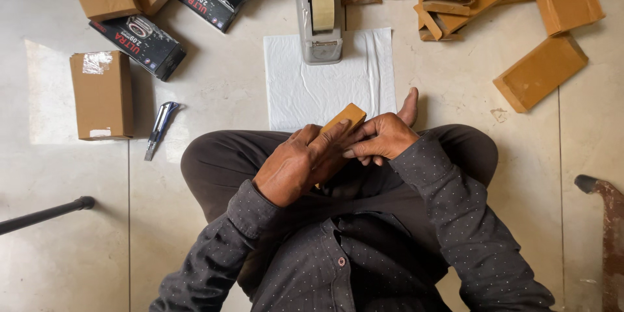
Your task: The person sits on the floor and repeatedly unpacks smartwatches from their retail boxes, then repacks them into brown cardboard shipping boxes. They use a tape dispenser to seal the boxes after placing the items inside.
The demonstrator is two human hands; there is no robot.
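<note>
I sit cross-legged on the floor and hold a small brown cardboard box over my lap with both hands. My left hand wraps around its lower part. The fingers of my right hand press on its right side. Only the box's upper end shows beyond my fingers. Just ahead stands a grey tape dispenser with a roll of tan tape, set on a white sheet spread on the floor.
A taped brown carton and a blue utility knife lie at the left. Black printed boxes and brown cartons are at the top left. Several flat brown cardboard boxes lie at the top right. A dark rod lies at the lower left.
</note>
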